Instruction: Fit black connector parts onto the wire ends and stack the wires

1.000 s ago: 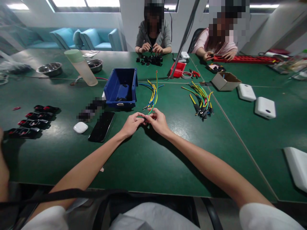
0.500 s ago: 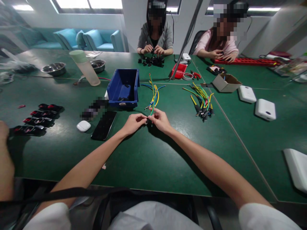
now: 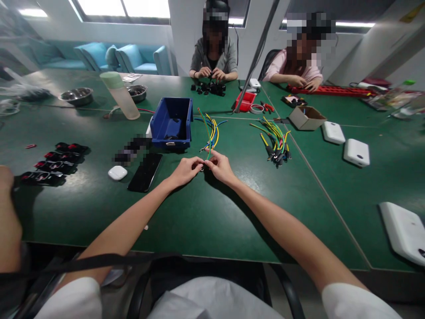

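A green wire (image 3: 208, 133) stands up from between my hands, its upper end leaning left. My right hand (image 3: 222, 168) pinches it near its lower end with thumb and forefinger. My left hand (image 3: 186, 172) is closed at the same low end, fingertips meeting those of the right. A small ring terminal (image 3: 202, 169) peeks out below the fingertips; the rest of that end is covered. Just beyond lies a loose bunch of yellow and blue wires (image 3: 217, 130). To the right is a pile of yellow and green wires (image 3: 275, 137) with black-sleeved ends.
A blue bin (image 3: 171, 142) with black parts stands left of the wires. Nearer lie a black phone (image 3: 145, 173) and a white case (image 3: 117, 173). A bottle (image 3: 121, 97), cardboard box (image 3: 307, 118) and white devices (image 3: 356, 153) are farther out. Two people sit opposite.
The green wire's upper end has tipped to the left. My fingers stay pinched together at its lower end, and the black piece there is now mostly covered. The view has shifted slightly.
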Available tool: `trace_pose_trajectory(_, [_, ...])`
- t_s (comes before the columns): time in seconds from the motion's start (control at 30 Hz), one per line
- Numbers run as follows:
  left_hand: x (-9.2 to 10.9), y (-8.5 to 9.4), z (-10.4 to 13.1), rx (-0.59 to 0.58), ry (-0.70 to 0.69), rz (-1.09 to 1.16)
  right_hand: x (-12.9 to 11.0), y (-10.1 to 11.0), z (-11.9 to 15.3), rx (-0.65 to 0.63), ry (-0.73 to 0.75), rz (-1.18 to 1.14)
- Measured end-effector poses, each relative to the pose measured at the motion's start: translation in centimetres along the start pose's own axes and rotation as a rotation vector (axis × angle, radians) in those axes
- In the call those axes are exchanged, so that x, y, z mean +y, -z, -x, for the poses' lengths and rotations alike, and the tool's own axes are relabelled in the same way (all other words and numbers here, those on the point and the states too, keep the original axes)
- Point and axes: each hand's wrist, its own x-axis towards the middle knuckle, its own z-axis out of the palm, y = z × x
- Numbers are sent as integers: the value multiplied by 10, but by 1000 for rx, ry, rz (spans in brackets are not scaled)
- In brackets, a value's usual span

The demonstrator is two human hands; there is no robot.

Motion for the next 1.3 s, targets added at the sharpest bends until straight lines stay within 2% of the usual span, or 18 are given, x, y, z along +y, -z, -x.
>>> trace_pose_trajectory(0.33, [-8, -1, 2, 26, -175, -308, -1, 0, 6, 134, 51, 125])
trace_pose_trajectory(0.7, [-6, 2, 6, 23, -228, -339, -23, 13, 21, 198, 90, 217])
trace_pose_trajectory(0.93, [-5, 1, 7, 33, -237, -317, -43, 46, 9, 269, 76, 203])
trace_pose_trajectory(1.13, [-7, 2, 6, 56, -219, -277, -70, 87, -18, 225, 106, 271])
trace_pose_trajectory(1.3, [-7, 4, 5, 44, -210, -349, -96, 115, -38, 277, 156, 343])
